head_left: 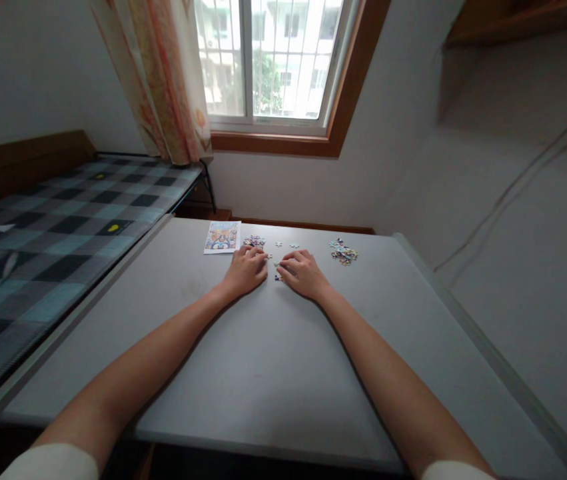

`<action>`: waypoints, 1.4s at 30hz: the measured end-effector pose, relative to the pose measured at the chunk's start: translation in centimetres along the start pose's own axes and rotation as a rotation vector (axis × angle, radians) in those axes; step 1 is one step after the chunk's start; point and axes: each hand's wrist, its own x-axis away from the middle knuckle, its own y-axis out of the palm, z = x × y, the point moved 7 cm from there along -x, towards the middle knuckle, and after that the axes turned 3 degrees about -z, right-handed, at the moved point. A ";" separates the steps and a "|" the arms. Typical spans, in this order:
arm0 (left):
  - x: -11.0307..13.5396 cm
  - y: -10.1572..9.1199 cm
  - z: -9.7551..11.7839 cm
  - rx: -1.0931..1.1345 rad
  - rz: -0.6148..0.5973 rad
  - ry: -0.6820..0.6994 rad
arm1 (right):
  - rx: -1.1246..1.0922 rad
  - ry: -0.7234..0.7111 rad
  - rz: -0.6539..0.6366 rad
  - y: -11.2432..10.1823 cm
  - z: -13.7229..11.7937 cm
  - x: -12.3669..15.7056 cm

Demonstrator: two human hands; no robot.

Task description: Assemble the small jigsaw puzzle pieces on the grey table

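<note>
Head view: both hands are working beside the reference picture (222, 237) on the grey table (273, 373). Left hand (246, 269) and right hand (303, 273) are curling, fingertips pinching small puzzle pieces (276, 265) between them. Nothing looks assembled; the loose pile (343, 253) is lying well right of the picture. No containers showing.

Count on my grey table (263, 360): one printed colourful picture card (222, 237), far left. Two heaps of small multicoloured jigsaw pieces: one (254, 241) beside the card, one (343, 252) far right. Loose pieces between them: too small to count.
</note>
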 end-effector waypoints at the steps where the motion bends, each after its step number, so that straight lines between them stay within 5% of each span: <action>1: 0.0 0.1 0.0 -0.007 -0.010 -0.001 | -0.002 0.000 0.003 0.0 0.0 0.0; 17: 0.0 0.4 0.3 0.032 -0.068 0.013 | 0.069 0.136 0.067 -0.4 1.4 0.2; 30: 0.4 0.5 1.3 0.077 -0.076 0.175 | 0.078 0.206 0.040 -0.3 1.8 0.2; 42: 0.2 -0.4 1.4 0.078 -0.008 0.168 | 0.022 0.109 0.069 -0.1 1.3 0.3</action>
